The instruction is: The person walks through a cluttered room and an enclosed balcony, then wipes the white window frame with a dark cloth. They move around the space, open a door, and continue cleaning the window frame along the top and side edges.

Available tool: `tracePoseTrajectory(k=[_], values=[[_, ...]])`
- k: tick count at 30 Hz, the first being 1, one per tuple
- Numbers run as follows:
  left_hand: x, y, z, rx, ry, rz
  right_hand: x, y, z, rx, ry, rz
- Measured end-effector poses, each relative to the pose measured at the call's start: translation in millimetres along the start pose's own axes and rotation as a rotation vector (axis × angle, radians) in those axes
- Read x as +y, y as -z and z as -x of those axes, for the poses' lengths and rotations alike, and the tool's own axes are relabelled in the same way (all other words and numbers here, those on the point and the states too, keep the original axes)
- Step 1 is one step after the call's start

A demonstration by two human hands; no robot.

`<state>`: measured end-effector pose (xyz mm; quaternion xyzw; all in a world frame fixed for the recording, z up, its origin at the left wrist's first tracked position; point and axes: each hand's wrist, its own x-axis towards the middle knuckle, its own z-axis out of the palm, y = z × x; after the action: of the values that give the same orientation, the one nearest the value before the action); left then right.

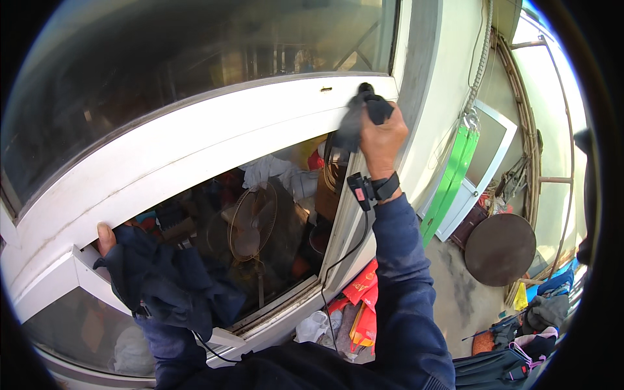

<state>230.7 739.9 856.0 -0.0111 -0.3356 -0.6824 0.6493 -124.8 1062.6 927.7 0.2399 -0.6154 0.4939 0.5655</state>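
Observation:
A wide white window frame (204,146) crosses the view, with a dark glass pane (195,63) above it and an opening below. At the frame's right end, my right hand (385,134) grips a dark cloth (352,124), which is blurred against the white surface. My left hand (106,239) is at the lower left, its thumb on the frame's lower edge. The rest of that hand is hidden by a navy cloth (165,282) draped over it and the forearm. A narrow slot (325,89) shows in the frame left of my right hand.
Through the opening stands a fan with a round cage (252,222). Below right lie red bags (363,287) and a white plastic bag (312,325). Farther right are a green metal bar (451,180), a leaning white-framed door (487,161), a round brown board (500,249) and heaped clothes (512,360).

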Motion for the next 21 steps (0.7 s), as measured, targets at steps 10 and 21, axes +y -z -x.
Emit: tracePoseTrajectory(k=[10, 21], values=[[5.4, 1.6, 3.1, -0.028, 0.021, -0.06, -20.5, -2.9, -45.8, 0.148, -0.057, 0.034], [5.9, 6.5, -1.1, -0.093, 0.056, -0.049, -5.7, 1.3, -65.3, 0.122, -0.154, 0.096]])
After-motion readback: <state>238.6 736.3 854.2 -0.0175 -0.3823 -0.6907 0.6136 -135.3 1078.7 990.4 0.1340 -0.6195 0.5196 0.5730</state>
